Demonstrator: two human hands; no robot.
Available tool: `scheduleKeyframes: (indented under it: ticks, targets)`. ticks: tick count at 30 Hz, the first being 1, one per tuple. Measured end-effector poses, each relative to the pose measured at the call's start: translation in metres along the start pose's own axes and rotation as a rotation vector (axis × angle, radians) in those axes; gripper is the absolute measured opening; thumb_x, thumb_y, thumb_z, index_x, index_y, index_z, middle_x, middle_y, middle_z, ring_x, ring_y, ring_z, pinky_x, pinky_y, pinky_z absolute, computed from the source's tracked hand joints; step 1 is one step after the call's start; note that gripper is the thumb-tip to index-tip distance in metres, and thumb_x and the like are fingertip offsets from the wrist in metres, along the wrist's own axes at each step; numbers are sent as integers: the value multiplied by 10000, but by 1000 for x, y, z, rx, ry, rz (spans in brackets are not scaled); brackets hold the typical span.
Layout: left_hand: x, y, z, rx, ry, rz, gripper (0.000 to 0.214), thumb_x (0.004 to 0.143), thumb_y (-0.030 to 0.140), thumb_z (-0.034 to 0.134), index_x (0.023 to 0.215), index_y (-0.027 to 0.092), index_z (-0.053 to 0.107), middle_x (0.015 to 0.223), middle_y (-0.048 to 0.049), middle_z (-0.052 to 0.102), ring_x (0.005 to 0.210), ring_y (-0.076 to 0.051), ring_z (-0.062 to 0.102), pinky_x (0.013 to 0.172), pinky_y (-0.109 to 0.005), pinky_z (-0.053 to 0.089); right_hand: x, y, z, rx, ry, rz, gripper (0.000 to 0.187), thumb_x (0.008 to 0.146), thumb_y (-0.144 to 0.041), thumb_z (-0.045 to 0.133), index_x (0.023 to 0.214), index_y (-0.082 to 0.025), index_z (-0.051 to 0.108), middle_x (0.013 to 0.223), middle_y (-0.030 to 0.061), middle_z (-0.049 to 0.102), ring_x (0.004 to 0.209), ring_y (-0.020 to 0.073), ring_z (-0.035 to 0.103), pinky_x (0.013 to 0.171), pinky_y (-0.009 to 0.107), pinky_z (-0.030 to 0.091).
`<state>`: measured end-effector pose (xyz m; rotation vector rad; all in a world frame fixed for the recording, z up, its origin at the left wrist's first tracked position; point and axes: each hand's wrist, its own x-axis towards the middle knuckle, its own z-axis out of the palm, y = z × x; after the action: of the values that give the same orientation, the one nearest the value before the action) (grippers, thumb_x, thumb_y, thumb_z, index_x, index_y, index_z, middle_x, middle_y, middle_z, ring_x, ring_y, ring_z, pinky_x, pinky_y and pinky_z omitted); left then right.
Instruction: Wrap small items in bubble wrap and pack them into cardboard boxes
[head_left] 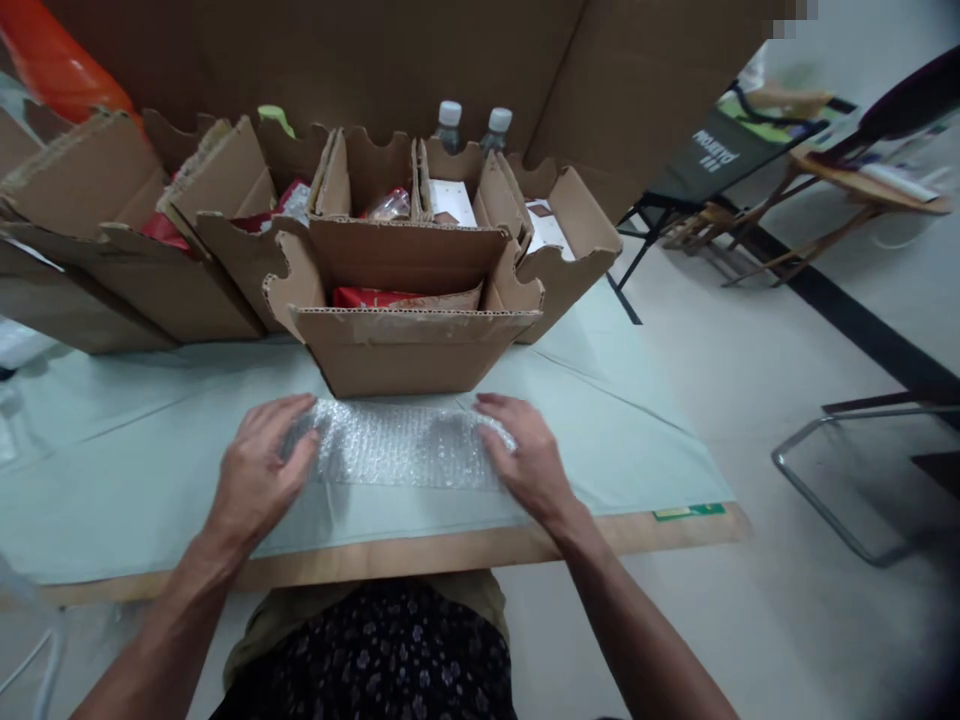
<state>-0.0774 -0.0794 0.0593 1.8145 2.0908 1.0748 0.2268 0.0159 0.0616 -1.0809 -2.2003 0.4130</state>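
Observation:
A clear piece of bubble wrap lies across the cloth-covered table in front of me. Its left end sits between the thumb and curled fingers of my left hand. At the opposite end, my right hand holds the wrap in the same way, thumb below and fingers above. Just behind the wrap stands an open cardboard bin, with a red packet and a brownish packet inside.
Behind is a row of cardboard bins holding packets and white boxes. Two white-capped bottles stand near a large cardboard panel. A wooden stool and a metal-framed chair are on the right.

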Motion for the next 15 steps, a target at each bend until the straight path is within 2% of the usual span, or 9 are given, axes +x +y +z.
scheduleKeyframes:
  ticks: [2, 4, 6, 7, 10, 13, 15]
  targets:
    - [-6, 4, 6, 79, -62, 168, 304, 965, 315, 513, 1175, 202, 702, 1209, -108, 727, 1149, -306, 640, 1005, -508, 523, -4, -26, 17, -46, -171, -110, 275, 991, -207, 551, 1221, -223, 700, 1340, 112, 696, 1225, 282, 630, 1015, 497, 509]
    - [-9, 5, 14, 178, -149, 247, 303, 968, 288, 496, 1147, 186, 718, 1170, -129, 727, 1077, -321, 640, 960, -517, 523, -5, -44, 34, -88, -341, -186, 314, 993, -227, 578, 1293, -206, 669, 1441, 124, 628, 1304, 293, 574, 1031, 491, 495]
    - [-10, 2, 20, 256, -201, 265, 302, 959, 281, 502, 1124, 182, 733, 1145, -141, 719, 1026, -332, 629, 896, -506, 526, -9, -47, 41, -117, -447, -214, 366, 1006, -281, 586, 1361, -201, 629, 1515, 122, 566, 1376, 288, 515, 1072, 484, 467]
    - [-11, 0, 22, 276, -214, 267, 302, 954, 285, 505, 1122, 186, 737, 1146, -141, 715, 1020, -334, 622, 877, -497, 523, -14, -41, 39, -132, -460, -199, 384, 1018, -307, 570, 1386, -206, 611, 1538, 117, 544, 1406, 283, 490, 1093, 484, 451]
    - [-11, -7, 23, 278, -226, 253, 312, 943, 297, 505, 1132, 210, 738, 1160, -128, 708, 1031, -322, 605, 860, -470, 512, -42, -8, 13, -217, -361, -49, 407, 1053, -352, 481, 1423, -221, 587, 1556, 113, 530, 1450, 281, 455, 1116, 494, 427]
    - [-10, -10, 22, 236, -242, 242, 306, 924, 308, 512, 1111, 228, 741, 1154, -112, 710, 1046, -308, 603, 890, -463, 506, -71, 30, -25, -342, -171, 119, 392, 1060, -360, 421, 1332, -203, 656, 1443, 130, 635, 1370, 304, 548, 1063, 499, 456]
    - [-9, -13, 18, 171, -234, 236, 304, 928, 338, 515, 1114, 234, 733, 1166, -106, 706, 1071, -296, 612, 942, -465, 505, -78, 46, -42, -396, -58, 180, 370, 1046, -352, 425, 1223, -193, 707, 1311, 135, 717, 1290, 316, 609, 1025, 502, 472]
